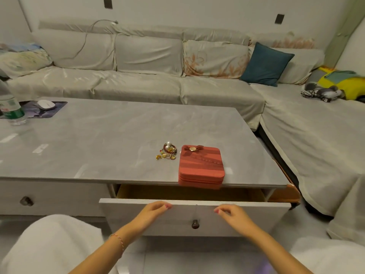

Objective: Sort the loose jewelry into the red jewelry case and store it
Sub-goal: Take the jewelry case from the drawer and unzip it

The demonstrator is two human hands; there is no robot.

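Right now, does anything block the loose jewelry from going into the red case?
Yes: the red zippered jewelry case is closed, lid down. The small pile of gold and beaded jewelry lies just left of it, with nothing between them.

We see a grey table (98, 135): the red jewelry case (201, 167) shut at its near edge, loose jewelry (167, 152) just left; mouse pad (42, 109), mouse (46, 104) and bottle (9, 105) toward the far left corner.

Home living room, long covered corner sofa (150, 76) with cushions (266, 64), low grey coffee table (98, 135) with drawers
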